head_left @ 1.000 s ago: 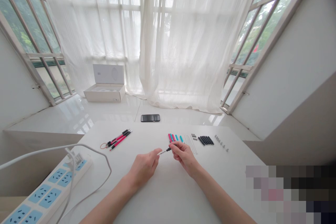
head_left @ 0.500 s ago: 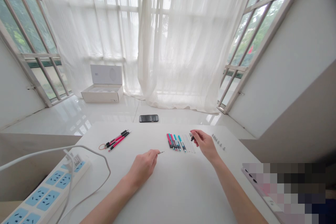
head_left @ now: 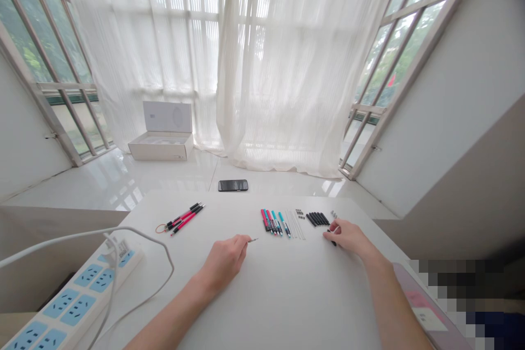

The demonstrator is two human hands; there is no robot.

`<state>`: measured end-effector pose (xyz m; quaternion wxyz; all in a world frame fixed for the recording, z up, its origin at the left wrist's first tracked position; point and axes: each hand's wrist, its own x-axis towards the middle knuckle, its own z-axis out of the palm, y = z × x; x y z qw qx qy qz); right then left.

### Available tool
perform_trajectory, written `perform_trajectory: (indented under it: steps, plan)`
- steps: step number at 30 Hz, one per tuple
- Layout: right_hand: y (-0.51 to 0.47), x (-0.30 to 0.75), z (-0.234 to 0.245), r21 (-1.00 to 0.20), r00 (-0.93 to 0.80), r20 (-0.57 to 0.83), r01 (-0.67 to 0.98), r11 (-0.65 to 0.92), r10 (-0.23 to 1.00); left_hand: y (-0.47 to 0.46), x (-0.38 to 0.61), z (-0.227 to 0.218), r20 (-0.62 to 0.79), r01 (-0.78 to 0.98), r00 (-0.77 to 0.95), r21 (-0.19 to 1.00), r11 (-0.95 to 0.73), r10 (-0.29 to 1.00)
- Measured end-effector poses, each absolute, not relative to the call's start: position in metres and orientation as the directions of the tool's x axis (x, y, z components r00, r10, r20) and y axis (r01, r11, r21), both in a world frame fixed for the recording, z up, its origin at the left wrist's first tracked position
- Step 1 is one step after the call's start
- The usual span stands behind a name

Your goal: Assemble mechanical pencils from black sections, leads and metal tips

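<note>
Your left hand pinches a thin rod over the table — your right hand pinches a black tube by the grey tips. You seem to be picking parts — the next move needs soft fingers

At lower left of centre, the left forearm is showing bare, narrowing toward a bare left hand — at lower right, the right forearm is likewise tapering to a bare right hand.
</note>
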<state>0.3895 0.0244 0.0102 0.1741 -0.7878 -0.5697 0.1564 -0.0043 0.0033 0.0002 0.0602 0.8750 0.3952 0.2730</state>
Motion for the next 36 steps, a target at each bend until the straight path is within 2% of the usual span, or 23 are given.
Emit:
perform_trajectory:
  steps: [8,10,12,15,18,22,27,30,32,34,36]
  plan:
    - [0.027,0.397,0.005,-0.360,0.366,0.064,0.876,-0.320,0.928,0.002,-0.004,0.001,0.439,0.666,0.529,0.316,-0.676,0.726]
    - [0.028,0.389,0.011,-0.369,0.387,0.114,0.872,-0.322,0.915,0.002,-0.004,0.002,0.433,0.674,0.521,0.321,-0.666,0.736]
    - [0.029,0.371,0.019,-0.424,0.364,0.206,0.870,-0.253,0.908,0.001,-0.004,0.002,0.423,0.681,0.515,0.327,-0.656,0.745]
    - [0.029,0.325,0.029,-0.566,0.193,0.327,0.824,0.028,0.925,0.002,-0.004,0.002,0.414,0.688,0.509,0.331,-0.645,0.755]
    - [0.022,0.268,0.030,-0.701,-0.099,0.303,0.651,0.292,0.948,0.002,-0.004,0.003,0.407,0.692,0.509,0.330,-0.642,0.758]
    - [0.006,0.211,0.018,-0.747,-0.352,0.278,0.506,0.432,0.894,0.000,-0.004,0.003,0.394,0.695,0.525,0.312,-0.647,0.754]
    - [0.003,0.198,0.009,-0.686,-0.433,0.314,0.512,0.517,0.845,0.001,-0.003,0.002,0.359,0.708,0.563,0.255,-0.658,0.745]
    - [0.014,0.223,0.013,-0.647,-0.399,0.349,0.553,0.526,0.848,0.002,-0.003,0.002,0.345,0.727,0.540,0.270,-0.632,0.768]
    - [0.023,0.249,0.014,-0.581,-0.281,0.398,0.659,0.477,0.873,0.002,-0.003,0.002,0.345,0.748,0.513,0.270,-0.607,0.786]
    - [0.031,0.276,0.012,-0.485,-0.091,0.446,0.812,0.326,0.890,0.002,-0.003,0.002,0.350,0.759,0.501,0.261,-0.596,0.791]
    - [0.035,0.300,0.007,-0.403,0.097,0.443,0.910,0.101,0.891,0.002,-0.003,0.001,0.354,0.755,0.504,0.262,-0.601,0.788]
